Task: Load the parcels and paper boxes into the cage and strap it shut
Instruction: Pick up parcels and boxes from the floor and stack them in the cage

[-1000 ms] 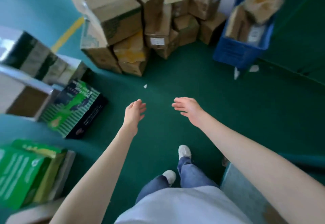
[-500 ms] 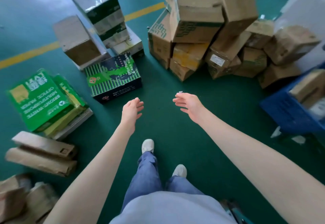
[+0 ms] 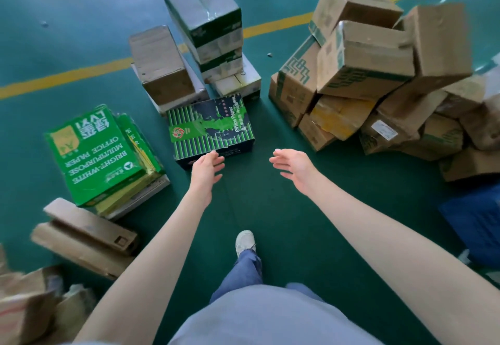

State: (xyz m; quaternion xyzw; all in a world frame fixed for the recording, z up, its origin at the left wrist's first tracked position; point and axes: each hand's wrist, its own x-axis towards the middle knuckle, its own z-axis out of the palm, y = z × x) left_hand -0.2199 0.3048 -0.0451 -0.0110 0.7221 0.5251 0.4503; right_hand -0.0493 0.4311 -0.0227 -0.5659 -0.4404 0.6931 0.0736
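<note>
On the head camera I see the left hand [image 3: 207, 167] with its fingers loosely spread and holding nothing. Its tips overlap the near edge of the striped office paper box [image 3: 211, 125] on the floor [image 3: 270, 209], but I can't tell if they touch. The right hand [image 3: 293, 167] hovers beside it, relaxed and empty. The parcel pile [image 3: 365, 74] lies blurred to the right, and the picture's edge cuts off a blue crate [image 3: 476, 225].

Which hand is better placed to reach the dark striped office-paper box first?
Left. The left hand is open, fingertips at the near edge of the dark striped box; the right hand, also open, hangs over bare green floor beside it.
</note>
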